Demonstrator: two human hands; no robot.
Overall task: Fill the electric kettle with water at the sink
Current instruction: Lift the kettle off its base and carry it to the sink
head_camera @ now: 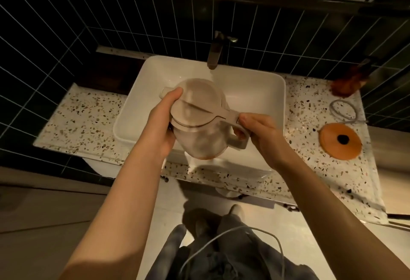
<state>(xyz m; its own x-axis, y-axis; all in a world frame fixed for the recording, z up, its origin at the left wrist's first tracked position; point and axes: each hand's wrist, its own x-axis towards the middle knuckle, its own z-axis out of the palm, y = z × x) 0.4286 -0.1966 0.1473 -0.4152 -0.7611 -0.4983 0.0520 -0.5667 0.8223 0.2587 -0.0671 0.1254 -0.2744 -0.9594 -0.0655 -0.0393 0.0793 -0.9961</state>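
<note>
A pale electric kettle [195,111] is held over the white rectangular sink [275,93], below the dark faucet [214,53]. Its lid looks partly raised. A thin stream of water falls from the spout onto the kettle's far edge. My left hand [164,124] wraps the kettle's left side, thumb near the spout. My right hand [259,131] grips the handle on the right, thumb on top by the lid hinge.
The sink sits on a speckled terrazzo counter [84,124]. An orange kettle base [340,141] with a coiled cord [343,111] lies at the right; a reddish object [348,84] stands behind it. Dark tiled walls enclose the back and left. A white cable [230,233] hangs near my legs.
</note>
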